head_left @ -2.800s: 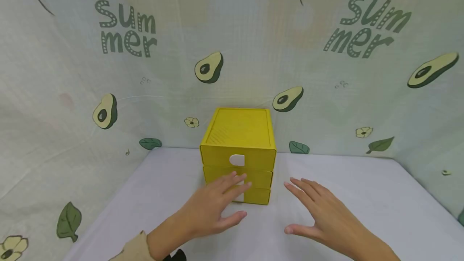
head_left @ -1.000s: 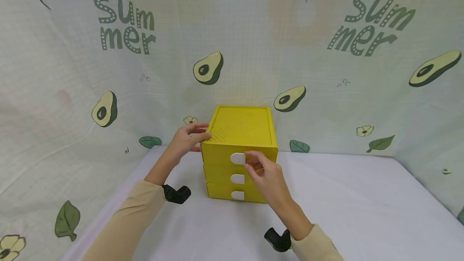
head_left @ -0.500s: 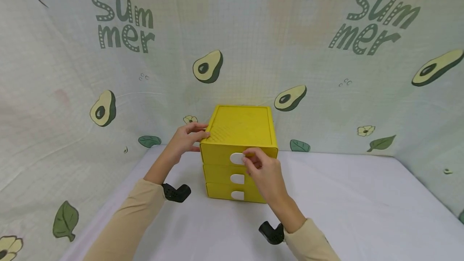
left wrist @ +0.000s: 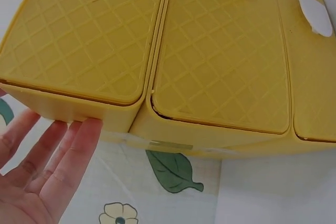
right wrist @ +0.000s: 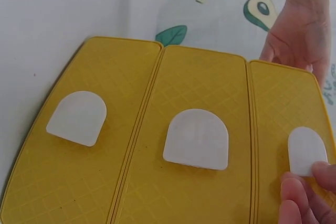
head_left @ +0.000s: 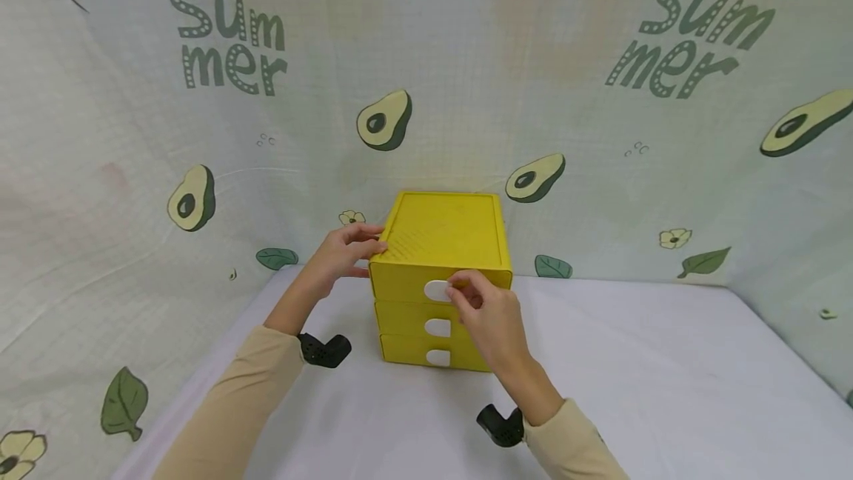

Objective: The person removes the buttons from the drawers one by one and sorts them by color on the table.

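Note:
A yellow cabinet (head_left: 446,228) of three stacked drawers stands on the table, each drawer front carrying a white tab handle. My right hand (head_left: 493,317) is at the top drawer; its thumb and fingers pinch the edge of that drawer's handle (right wrist: 305,148). All three drawers look closed. My left hand (head_left: 338,258) rests against the cabinet's left side near the top front corner, with straight fingers (left wrist: 79,145) touching the side wall in the left wrist view. The middle handle (head_left: 437,327) and the bottom handle (head_left: 437,357) are untouched.
A white cloth covers the table (head_left: 640,376). Behind it hangs a pale curtain (head_left: 453,43) printed with avocados, leaves and lettering, close to the cabinet's back. Black wrist devices are worn below both hands, the left one (head_left: 325,351) and the right one (head_left: 500,426).
Both hands were spread in front of the cabinet, then the left moved to its left side and the right to the top handle. In the last half second little has moved.

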Motion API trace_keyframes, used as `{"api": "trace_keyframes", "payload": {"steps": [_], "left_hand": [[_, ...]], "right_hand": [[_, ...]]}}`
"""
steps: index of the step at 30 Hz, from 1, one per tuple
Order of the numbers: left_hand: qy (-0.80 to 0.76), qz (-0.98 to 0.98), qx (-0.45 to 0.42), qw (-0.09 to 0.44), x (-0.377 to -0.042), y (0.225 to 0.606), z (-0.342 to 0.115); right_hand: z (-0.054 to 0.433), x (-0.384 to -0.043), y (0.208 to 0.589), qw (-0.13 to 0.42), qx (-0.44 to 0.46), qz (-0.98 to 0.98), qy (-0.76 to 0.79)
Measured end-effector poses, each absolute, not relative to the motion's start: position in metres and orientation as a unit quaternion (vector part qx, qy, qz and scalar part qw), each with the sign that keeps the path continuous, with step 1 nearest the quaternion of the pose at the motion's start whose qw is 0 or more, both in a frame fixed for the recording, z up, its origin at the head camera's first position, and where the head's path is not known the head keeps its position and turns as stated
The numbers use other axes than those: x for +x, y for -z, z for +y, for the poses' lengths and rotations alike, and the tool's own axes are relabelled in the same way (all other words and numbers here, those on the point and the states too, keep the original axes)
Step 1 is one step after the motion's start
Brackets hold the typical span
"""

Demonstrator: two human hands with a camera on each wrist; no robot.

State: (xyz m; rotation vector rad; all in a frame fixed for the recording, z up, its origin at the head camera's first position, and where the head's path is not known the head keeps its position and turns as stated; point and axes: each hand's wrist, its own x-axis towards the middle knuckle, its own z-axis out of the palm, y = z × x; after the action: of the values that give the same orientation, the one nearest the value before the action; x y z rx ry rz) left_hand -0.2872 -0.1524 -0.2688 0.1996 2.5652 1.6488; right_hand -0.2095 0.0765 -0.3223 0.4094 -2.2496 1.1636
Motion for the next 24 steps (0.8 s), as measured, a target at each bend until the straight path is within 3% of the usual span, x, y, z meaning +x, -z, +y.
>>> {"api": "trace_keyframes", "payload": {"steps": [24], "left_hand": [[-0.542,0.836,0.051,0.065,-0.283,0.263,-0.150]], "right_hand": [[0.076,-0.194,0.321,0.267,0.147,-0.851,-0.428]]}}
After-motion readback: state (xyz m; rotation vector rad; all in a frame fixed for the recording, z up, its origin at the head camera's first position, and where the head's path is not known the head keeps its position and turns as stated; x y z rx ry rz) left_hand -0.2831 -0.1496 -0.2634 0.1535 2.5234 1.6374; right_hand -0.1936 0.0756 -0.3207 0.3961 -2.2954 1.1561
